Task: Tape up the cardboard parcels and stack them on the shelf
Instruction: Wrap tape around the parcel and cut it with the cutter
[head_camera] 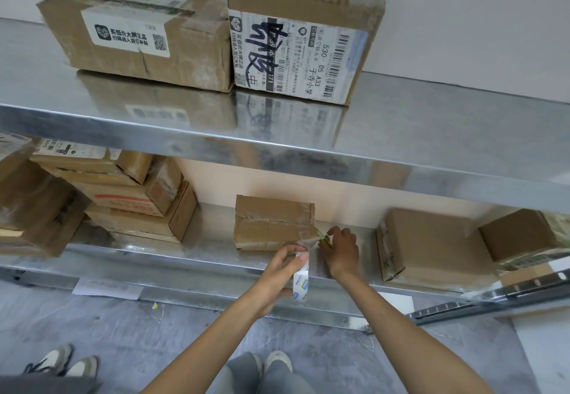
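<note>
Gripping the tape roll (pixel 300 279), left hand (pixel 282 267) curls round it above the lower shelf (pixel 185 258) edge, forearm extended. Right hand (pixel 342 250) pinches a green tool (pixel 324 237) at the parcel (pixel 271 222) corner. Parcel sits on the lower shelf: creased, seam taped. Tool type unclear, mostly hidden by the fingers.

The left hand (pixel 282 262) and the right hand (pixel 340 247) are bare, and behind the fingers both forearms (pixel 401 332) are uncovered from the wrists to the near edge of the view. Far back from the fingertips, between the two forearms, a leg shows in loose grey trousers (pixel 246 378) with soft folds. It ends in a pale off-white sneaker (pixel 279 359) with a rounded toe.
</note>
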Demonstrator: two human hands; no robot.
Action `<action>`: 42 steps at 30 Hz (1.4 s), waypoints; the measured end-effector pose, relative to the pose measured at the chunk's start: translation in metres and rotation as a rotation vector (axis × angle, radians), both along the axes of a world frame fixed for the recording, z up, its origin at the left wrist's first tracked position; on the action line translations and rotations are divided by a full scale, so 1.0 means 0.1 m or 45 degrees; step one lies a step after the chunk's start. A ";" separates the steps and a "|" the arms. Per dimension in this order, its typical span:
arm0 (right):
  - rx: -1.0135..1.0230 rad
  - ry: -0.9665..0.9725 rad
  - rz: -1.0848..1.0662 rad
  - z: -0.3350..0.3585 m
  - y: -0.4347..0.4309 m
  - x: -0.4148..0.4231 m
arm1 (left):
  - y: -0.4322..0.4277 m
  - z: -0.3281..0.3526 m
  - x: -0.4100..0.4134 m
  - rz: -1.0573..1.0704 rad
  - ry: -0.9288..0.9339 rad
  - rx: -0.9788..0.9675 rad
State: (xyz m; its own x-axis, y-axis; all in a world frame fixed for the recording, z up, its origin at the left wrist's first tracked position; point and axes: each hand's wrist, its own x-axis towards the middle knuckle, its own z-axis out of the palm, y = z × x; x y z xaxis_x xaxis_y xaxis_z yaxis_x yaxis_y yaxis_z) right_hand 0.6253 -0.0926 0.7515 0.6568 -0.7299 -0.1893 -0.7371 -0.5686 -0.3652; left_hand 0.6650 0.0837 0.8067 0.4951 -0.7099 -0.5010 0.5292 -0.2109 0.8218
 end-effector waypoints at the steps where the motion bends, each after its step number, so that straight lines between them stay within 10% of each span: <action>1: -0.036 0.064 0.010 0.00 -0.01 0.03 | 0.01 -0.01 0.00 0.004 0.008 -0.002; 7: 0.114 0.113 -0.045 -0.02 -0.10 0.16 | 0.02 -0.01 -0.02 0.038 0.063 0.015; 26: 1.333 -1.156 -0.288 0.82 0.01 -0.35 | 0.02 0.06 -0.10 0.106 0.190 0.081; 36: -0.139 -0.813 0.180 1.00 0.07 -0.38 | 0.00 0.08 -0.10 0.094 0.175 0.130; 42: -0.185 -0.776 0.199 1.01 0.17 -0.42 | 0.00 0.07 -0.11 0.121 0.165 0.135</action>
